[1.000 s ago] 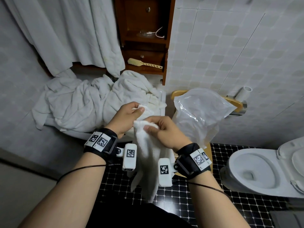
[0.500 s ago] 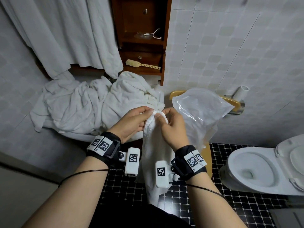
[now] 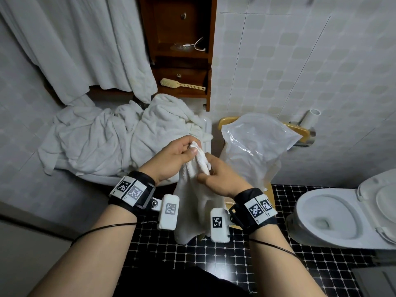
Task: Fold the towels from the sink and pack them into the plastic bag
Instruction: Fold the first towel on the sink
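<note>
Left hand [image 3: 174, 156] and right hand [image 3: 222, 179] both pinching a small white towel [image 3: 192, 202], just left of the plastic bag [image 3: 255, 146].

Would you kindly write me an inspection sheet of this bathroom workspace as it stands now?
Surface: sink rim shows beneath the towel pile.
Job's things: small towel hangs, gripped at its top; towel pile covers the sink; plastic bag drapes over a wooden frame.
Clutter: brush on the cabinet shelf.
Hands: left hand and right hand both pinch the small towel.
Cables: thin black cable along each forearm; white cable on upper shelf.
Surroundings: curtain, tiled wall, open toilet.
</note>
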`<state>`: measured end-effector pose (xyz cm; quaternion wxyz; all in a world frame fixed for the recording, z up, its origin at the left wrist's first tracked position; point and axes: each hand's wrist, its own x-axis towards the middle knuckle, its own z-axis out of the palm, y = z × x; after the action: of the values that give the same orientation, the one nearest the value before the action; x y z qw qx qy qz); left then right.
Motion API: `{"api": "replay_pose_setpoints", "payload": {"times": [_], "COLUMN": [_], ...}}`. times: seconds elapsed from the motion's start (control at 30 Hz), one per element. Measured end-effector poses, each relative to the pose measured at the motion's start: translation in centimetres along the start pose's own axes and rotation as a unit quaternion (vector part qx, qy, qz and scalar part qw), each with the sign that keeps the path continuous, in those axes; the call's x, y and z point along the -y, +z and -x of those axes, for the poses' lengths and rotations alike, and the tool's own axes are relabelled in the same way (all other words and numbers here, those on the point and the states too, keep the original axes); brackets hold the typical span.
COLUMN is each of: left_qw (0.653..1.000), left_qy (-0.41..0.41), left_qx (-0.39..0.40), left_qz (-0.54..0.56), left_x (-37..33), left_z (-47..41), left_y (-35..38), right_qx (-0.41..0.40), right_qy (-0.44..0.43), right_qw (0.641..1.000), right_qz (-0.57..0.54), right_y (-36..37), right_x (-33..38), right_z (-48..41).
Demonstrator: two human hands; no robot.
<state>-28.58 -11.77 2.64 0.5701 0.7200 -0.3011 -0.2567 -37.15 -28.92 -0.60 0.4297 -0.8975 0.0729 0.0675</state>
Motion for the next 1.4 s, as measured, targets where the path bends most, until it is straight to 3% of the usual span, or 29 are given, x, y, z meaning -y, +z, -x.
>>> {"api": "replay_pose_setpoints", "payload": {"times": [0.1, 0.43, 0.47, 0.6, 0.63, 0.77, 0.9, 0.97, 1.1, 1.13, 1.23, 1.3, 1.4], "left_qw": [0.999, 0.973, 0.971, 0.962, 0.957, 0.952, 0.939, 0.936, 0.938, 0.938, 0.945, 0.959, 0.967], "left_qy": [0.017, 0.070, 0.073, 0.065, 0.062, 0.033, 0.012, 0.003, -0.012, -0.011, 0.000, 0.005, 0.005], "left_qx": [-0.023, -0.182, -0.186, -0.208, -0.223, -0.232, -0.240, -0.248, -0.275, -0.289, -0.297, -0.260, -0.213], "left_qz": [-0.026, -0.120, -0.128, -0.167, -0.176, -0.196, -0.245, -0.250, -0.209, -0.190, -0.139, -0.110, -0.142], "left_x": [-0.1, 0.5, 0.6, 0.8, 0.9, 0.5, -0.5, -0.7, -1.0, -1.2, -1.9, -2.7, -3.6], "left_z": [0.0, 0.5, 0.6, 0.8, 0.8, 0.7, 0.0, -0.3, -0.8, -0.9, -1.3, -1.5, -1.6], "left_y": [-0.5, -1.5, -1.6, -1.8, -1.9, -2.2, -1.8, -1.5, -0.4, -0.1, 0.9, 1.6, 2.2], "right_qx": [0.024, -0.089, -0.083, 0.081, 0.052, -0.235, -0.339, -0.334, -0.120, -0.100, -0.182, -0.257, -0.273], "right_qy": [0.012, 0.036, 0.032, 0.045, 0.040, 0.030, 0.018, -0.008, -0.061, -0.066, -0.048, -0.036, -0.051], "right_qw": [1.000, 0.995, 0.996, 0.996, 0.997, 0.966, 0.939, 0.941, 0.980, 0.982, 0.977, 0.963, 0.959], "right_qz": [0.015, 0.026, 0.029, -0.017, -0.044, -0.107, -0.059, -0.051, -0.149, -0.146, -0.101, -0.075, -0.061], "right_y": [0.5, 1.5, 1.4, 0.4, 0.1, -0.6, -0.1, 0.4, 2.1, 2.5, 3.8, 4.0, 3.8], "right_x": [-0.1, -0.7, -0.7, -0.4, -0.5, -1.7, -1.5, -0.9, 0.4, 0.7, 1.4, 1.5, 1.1], "right_z": [0.2, 0.1, 0.1, 0.4, 0.3, -1.2, -1.7, -1.4, -0.2, 0.1, 0.3, -0.2, -0.9]}}
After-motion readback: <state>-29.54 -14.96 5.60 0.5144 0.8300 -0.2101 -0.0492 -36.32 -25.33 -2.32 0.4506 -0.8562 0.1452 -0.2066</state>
